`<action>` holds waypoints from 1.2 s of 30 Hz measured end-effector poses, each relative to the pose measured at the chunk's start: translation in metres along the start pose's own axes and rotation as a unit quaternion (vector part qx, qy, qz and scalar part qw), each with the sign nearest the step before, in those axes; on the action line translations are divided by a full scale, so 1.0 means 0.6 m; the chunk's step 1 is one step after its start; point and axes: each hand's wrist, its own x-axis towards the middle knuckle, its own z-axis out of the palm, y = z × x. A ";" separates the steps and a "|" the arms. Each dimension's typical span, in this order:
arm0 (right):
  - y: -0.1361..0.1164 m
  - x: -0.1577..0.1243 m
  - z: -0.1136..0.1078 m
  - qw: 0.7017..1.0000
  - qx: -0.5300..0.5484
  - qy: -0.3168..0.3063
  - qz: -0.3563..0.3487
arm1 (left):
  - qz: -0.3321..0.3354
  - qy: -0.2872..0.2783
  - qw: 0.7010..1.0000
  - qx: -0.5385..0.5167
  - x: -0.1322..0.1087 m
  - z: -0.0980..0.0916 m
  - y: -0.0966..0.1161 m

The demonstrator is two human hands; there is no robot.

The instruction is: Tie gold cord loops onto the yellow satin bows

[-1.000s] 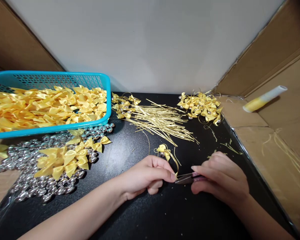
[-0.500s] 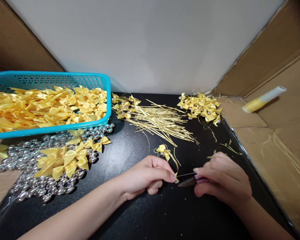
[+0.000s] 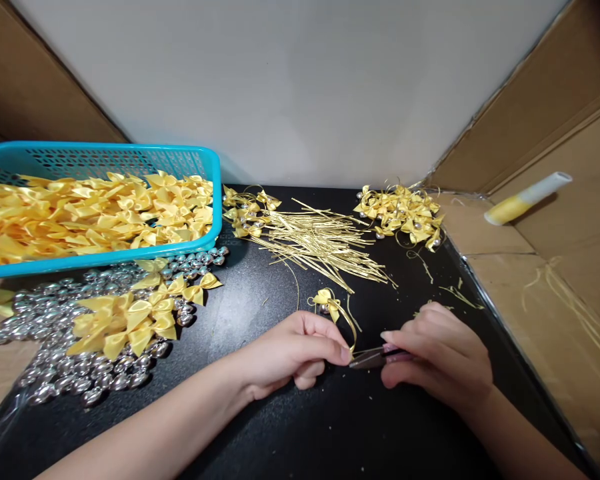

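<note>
Craft workshop bench | cardboard partitions [image 3: 530,127] | black tabletop [image 3: 260,433] | blue basket [image 3: 217,200] | loose yellow bows [image 3: 95,213] | silver beads [image 3: 80,383]

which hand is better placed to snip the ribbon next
Probably the right: the right hand already holds the blade, its tip close to the pinched ribbon. The left hand is occupied with that pinch.

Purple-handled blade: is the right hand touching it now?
Touching. The head view shows the right hand gripping the purple-handled blade, its handle held between thumb and a finger.
</note>
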 end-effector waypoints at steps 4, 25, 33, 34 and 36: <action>0.001 -0.002 0.001 1.000 0.009 0.005 0.003 | 0.002 0.002 1.000 -0.001 0.000 0.000 -0.001; 0.046 -0.036 0.031 0.923 -0.016 0.157 0.350 | 0.032 0.027 0.999 0.025 -0.001 0.002 -0.009; 0.059 -0.022 0.041 0.945 -0.117 -0.030 0.304 | 0.113 0.026 0.988 0.101 -0.003 0.016 -0.041; 0.061 -0.022 0.043 0.946 -0.123 -0.031 0.300 | 0.122 0.030 0.987 0.096 -0.003 0.017 -0.042; 0.063 -0.022 0.045 0.944 -0.129 -0.028 0.302 | 0.136 0.044 0.986 0.086 -0.003 0.020 -0.043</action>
